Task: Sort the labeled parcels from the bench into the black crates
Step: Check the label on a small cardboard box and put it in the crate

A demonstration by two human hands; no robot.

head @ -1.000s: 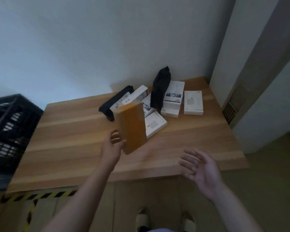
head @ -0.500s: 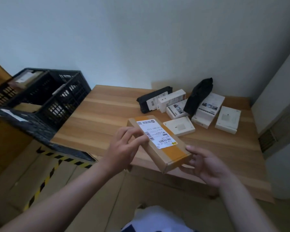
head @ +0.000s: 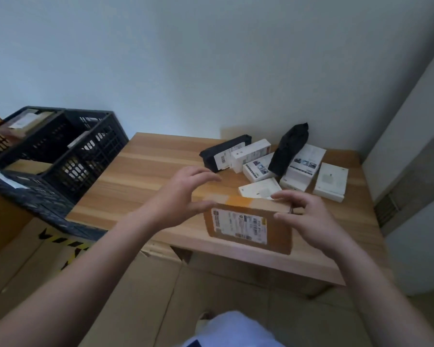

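Between both hands [head: 178, 196] [head: 308, 219], labeled parcel [head: 248, 225].

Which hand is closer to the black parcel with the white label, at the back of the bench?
The left hand: its fingertips reach just short of the black parcel. The right hand is farther, at the right end of the brown box.

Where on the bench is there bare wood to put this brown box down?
Bare wood runs along the bench on its left half, between the black crates and the brown box. The far right corner is crowded with white boxes and black parcels.
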